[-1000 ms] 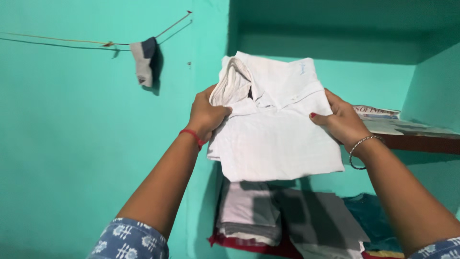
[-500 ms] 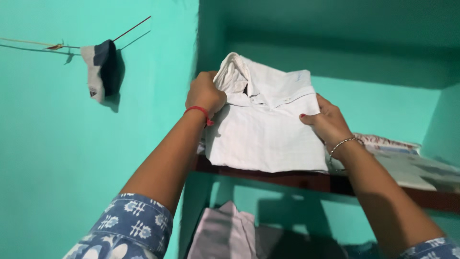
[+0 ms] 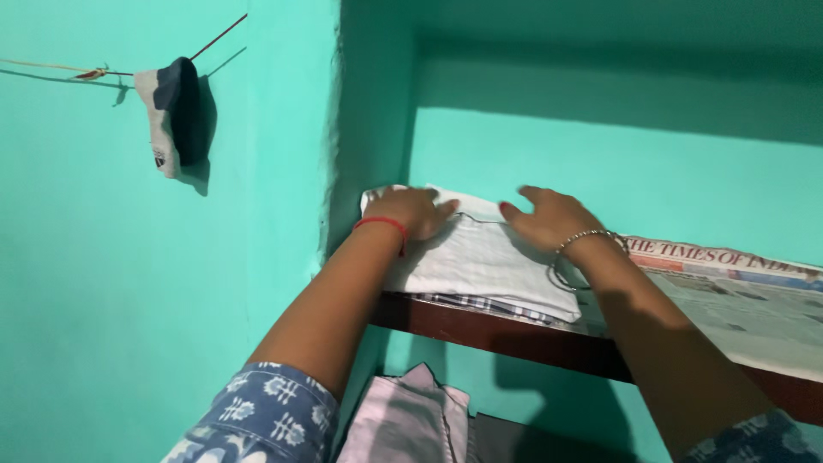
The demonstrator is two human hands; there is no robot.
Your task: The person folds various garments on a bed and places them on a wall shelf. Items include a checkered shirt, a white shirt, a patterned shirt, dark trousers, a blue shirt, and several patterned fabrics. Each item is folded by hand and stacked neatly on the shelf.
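A: Hand pose first. What do you log?

B: Left hand (image 3: 416, 212) lies palm down on the folded white cotton shirt (image 3: 480, 261), fingers together and flat, pointing right. A thin red thread band (image 3: 383, 225) circles the wrist. The forearm rises from lower left out of a blue printed sleeve (image 3: 266, 416).

A: And the other?

B: Right hand (image 3: 549, 219) also rests palm down on the shirt, fingers spread a little, tips aimed left toward the other hand. The two sets of fingertips are near each other but apart. A silver beaded bracelet (image 3: 587, 238) sits at the wrist. Neither hand grips; both press flat.

A: Where is the shirt?

B: On the dark brown wooden shelf (image 3: 514, 333), in the left corner of the turquoise wall recess (image 3: 600, 163). It lies over a checked folded cloth (image 3: 480, 306), whose edge shows just beneath it.

A: Edges?

B: The shirt's left side is close to the recess side wall; whether it touches, I cannot tell. Its front edge reaches almost to the shelf lip. Its right side meets a sheet of newspaper (image 3: 737, 300) lining the shelf.

A: Open room?

B: The shelf runs on to the right over the newspaper. Below it lies more folded pale clothing (image 3: 411, 424). A grey and dark sock (image 3: 171, 120) hangs on a thin string (image 3: 51, 67) on the left wall, well apart.
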